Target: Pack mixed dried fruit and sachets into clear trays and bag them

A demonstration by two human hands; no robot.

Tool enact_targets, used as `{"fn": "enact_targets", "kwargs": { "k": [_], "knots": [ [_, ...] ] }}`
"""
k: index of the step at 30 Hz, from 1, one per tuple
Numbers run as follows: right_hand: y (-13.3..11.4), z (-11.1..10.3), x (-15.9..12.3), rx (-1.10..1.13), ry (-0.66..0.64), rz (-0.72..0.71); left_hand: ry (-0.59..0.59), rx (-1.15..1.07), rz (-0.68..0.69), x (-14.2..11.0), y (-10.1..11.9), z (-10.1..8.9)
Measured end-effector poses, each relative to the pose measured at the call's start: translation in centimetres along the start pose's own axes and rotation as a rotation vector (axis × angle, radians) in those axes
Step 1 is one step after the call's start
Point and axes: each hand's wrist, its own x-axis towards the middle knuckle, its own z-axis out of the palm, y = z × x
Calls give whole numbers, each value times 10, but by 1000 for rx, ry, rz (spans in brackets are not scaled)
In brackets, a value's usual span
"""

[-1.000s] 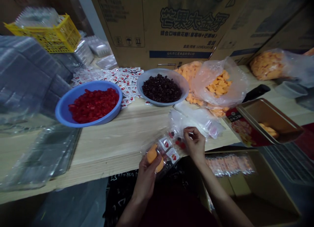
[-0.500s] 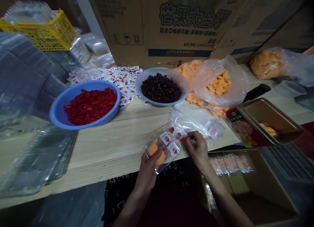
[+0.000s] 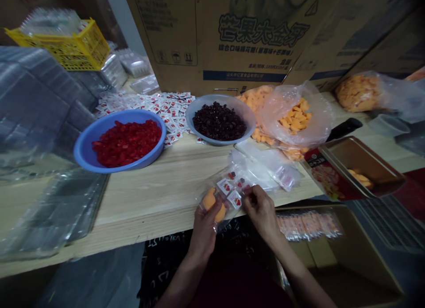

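My left hand (image 3: 204,228) grips the near-left end of a clear plastic tray (image 3: 214,181), thumb over the top. Inside the tray lie orange candy pieces (image 3: 210,198), two white sachets (image 3: 225,186) with a red print, and small red-and-dark candies (image 3: 241,182). At the tray's right edge is my right hand (image 3: 262,210), its thumb and fingers pinched together. Whatever sits between those fingertips is hidden. Just beyond the hands, clear plastic bags (image 3: 259,159) lie flat on the wooden table (image 3: 149,188).
Behind are a blue basin (image 3: 79,146) of red candies, a bowl (image 3: 250,130) of dark candies, and loose sachets (image 3: 175,111). Orange candy bags (image 3: 265,117) and a tin (image 3: 381,166) stand right. Below is a carton (image 3: 372,259) with packed trays. Stacked trays (image 3: 56,215) lie left.
My right hand has moved slightly left and nearer to me, along the tray's right edge. The red and dark candies at its fingertips are now mostly out of sight. My left hand keeps its hold.
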Motion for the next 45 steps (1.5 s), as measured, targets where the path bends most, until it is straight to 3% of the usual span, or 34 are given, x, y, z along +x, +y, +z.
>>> {"fn": "enact_targets", "kwargs": {
  "k": [8, 15, 19, 25, 28, 32, 39, 42, 45],
  "knots": [
    [-4, 11, 53, -166, 16, -89, 0, 65, -20, -2, 0, 1],
    [-21, 11, 46, 6, 12, -264, -60, 97, 92, 6, 0, 19],
    [-13, -2, 47, 18, 45, -198, -84, 134, 72, 16, -6, 34],
    [5, -21, 80, -118, 135, -20, -131, 164, 14, 32, -17, 61],
    [2, -22, 89, -188, 99, -84, -141, 169, 16, 34, -17, 67],
    [-8, -17, 75, -207, 34, -247, -124, 206, 108, 25, -17, 61],
    [-24, -9, 40, -8, -67, -229, -162, 208, 130, 25, -34, 57],
    [-24, -7, 35, 87, -67, -172, -179, 147, 43, 30, -35, 56],
    [-18, -11, 37, 140, -40, -78, -335, 76, -116, 25, -20, 46]
  ]
}}
